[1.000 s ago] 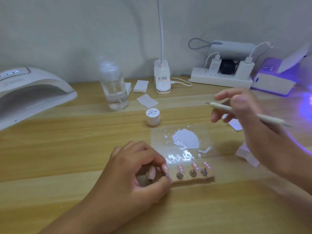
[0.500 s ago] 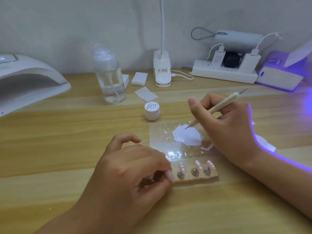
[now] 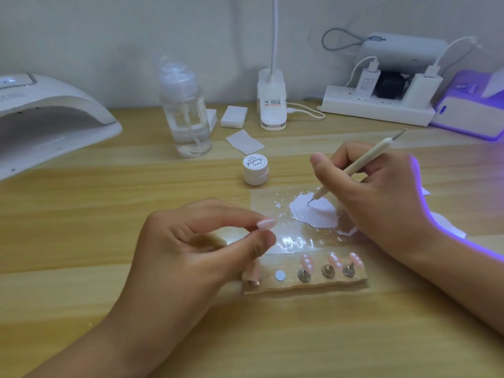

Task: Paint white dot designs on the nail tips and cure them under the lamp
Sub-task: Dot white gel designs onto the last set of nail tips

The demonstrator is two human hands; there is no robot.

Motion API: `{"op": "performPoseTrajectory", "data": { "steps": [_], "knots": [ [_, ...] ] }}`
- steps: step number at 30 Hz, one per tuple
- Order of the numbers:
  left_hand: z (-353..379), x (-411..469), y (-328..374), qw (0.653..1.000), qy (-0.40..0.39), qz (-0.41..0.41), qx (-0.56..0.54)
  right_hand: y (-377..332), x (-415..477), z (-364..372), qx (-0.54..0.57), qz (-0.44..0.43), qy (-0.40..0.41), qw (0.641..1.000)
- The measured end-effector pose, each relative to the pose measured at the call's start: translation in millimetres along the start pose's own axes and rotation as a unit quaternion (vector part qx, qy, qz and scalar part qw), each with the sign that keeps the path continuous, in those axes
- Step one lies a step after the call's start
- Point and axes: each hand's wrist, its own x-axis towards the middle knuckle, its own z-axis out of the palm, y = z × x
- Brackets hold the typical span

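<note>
Leftmost, a white curing lamp (image 3: 54, 115) sits on the table (image 3: 81, 214). Next, the left hand (image 3: 196, 257) holds one pink nail tip (image 3: 266, 223) between thumb and forefinger, its grip clamped on it, near the left end of the cardboard holder (image 3: 305, 286), where other tips stand on studs. Further right, the dotting pen (image 3: 362, 162) touches its point to the white paint puddle (image 3: 316, 214) on a clear sheet; the right hand (image 3: 381, 197) has its grip closed round the pen.
</note>
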Motion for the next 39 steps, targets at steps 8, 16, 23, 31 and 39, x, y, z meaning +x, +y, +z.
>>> {"op": "performPoseTrajectory", "data": {
  "steps": [8,16,23,31,39],
  "knots": [
    [-1,3,-8,0.999,0.009,-0.053,-0.005,0,0,1,0.006,0.004,-0.001,1.0],
    [-1,4,-6,1.0,0.005,-0.024,-0.011,-1,0,1,-0.003,0.005,-0.008,1.0],
    [-1,3,-12,1.0,0.001,-0.019,0.005,-1,0,1,-0.003,0.005,0.008,1.0],
    [-1,4,-16,0.999,0.001,-0.025,0.04,0,0,0,0.006,0.007,0.012,1.0],
    [-2,5,-17,0.999,-0.005,-0.014,0.04,-1,0,0,0.002,0.009,0.019,1.0]
  ]
}}
